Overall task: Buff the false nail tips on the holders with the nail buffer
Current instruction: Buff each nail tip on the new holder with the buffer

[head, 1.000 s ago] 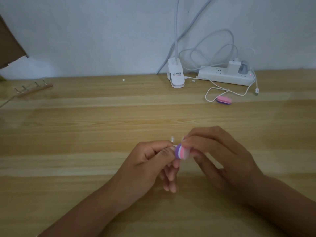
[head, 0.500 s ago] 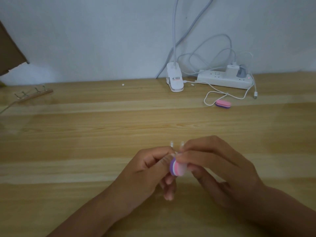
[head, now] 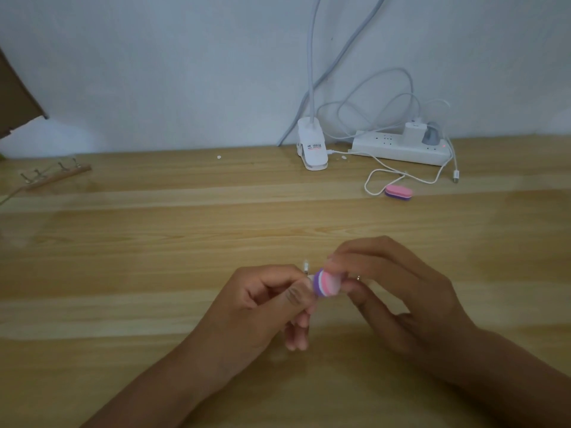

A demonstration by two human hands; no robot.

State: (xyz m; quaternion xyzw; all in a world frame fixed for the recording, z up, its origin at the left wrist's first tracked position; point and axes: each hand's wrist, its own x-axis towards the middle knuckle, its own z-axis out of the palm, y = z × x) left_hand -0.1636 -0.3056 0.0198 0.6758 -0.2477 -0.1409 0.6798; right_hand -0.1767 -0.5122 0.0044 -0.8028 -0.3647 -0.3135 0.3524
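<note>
Wooden table [head: 123, 248], hook rack [head: 52, 177] far left near the wall. Centre, above the tabletop: left hand [head: 262, 304] curled round a small clear holder [head: 306, 267], nail tip too small to tell; purple-pink buffer [head: 327, 284] against it, pinched by right hand [head: 408, 291]. Rear right: white lamp clip [head: 312, 149], spare buffer [head: 398, 192], power strip [head: 398, 148].

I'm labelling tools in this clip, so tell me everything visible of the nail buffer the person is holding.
The nail buffer is a small rounded block, foam by its look, layered purple, white and pink. It is seen end-on, held above the wooden table. The right hand pinches it; its purple side faces the left hand, which pinches a pale holder. Whether the buffer and the holder touch cannot be told.
</note>
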